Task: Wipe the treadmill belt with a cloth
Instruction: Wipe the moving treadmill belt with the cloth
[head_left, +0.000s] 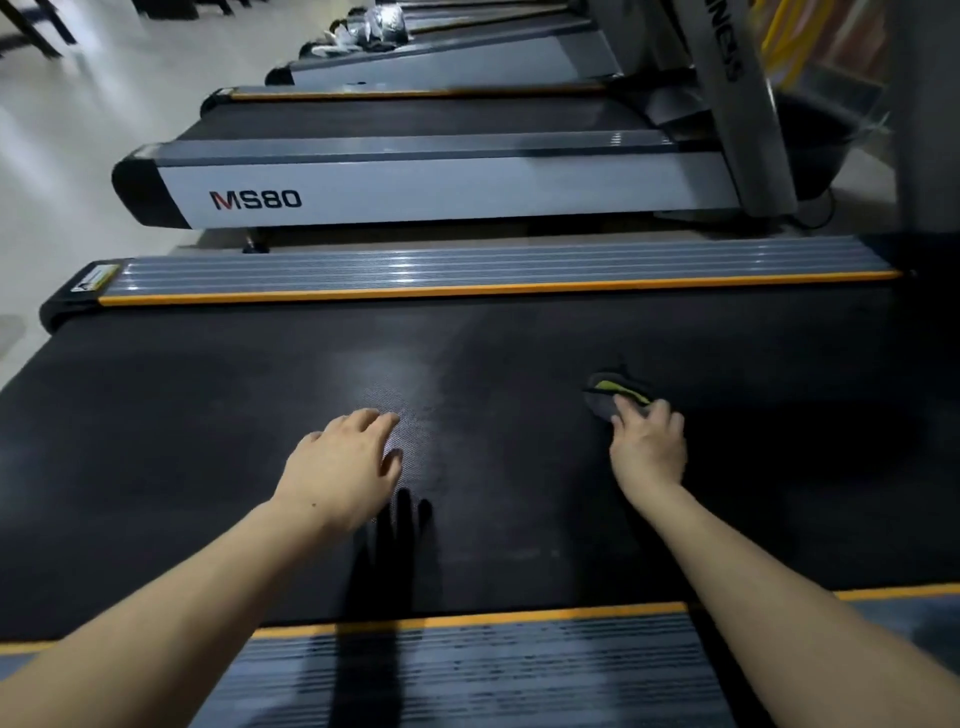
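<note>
The black treadmill belt (208, 441) runs across the middle of the view between two grey ribbed side rails with orange edges. A small dark grey cloth with a yellow-green stripe (615, 391) lies on the belt to the right of centre. My right hand (647, 444) grips the cloth's near edge with curled fingers and holds it against the belt. My left hand (345, 465) hovers just over the belt's middle with relaxed fingers, its shadow falling on the belt below it. A paler patch shows on the belt beyond my left hand.
The near side rail (467, 670) lies under my forearms and the far side rail (467, 270) beyond the belt. A second treadmill marked MS80 (415, 187) stands behind, with more treadmills past it. A grey upright post (737, 104) rises at the right. Pale floor (78, 104) lies at the left.
</note>
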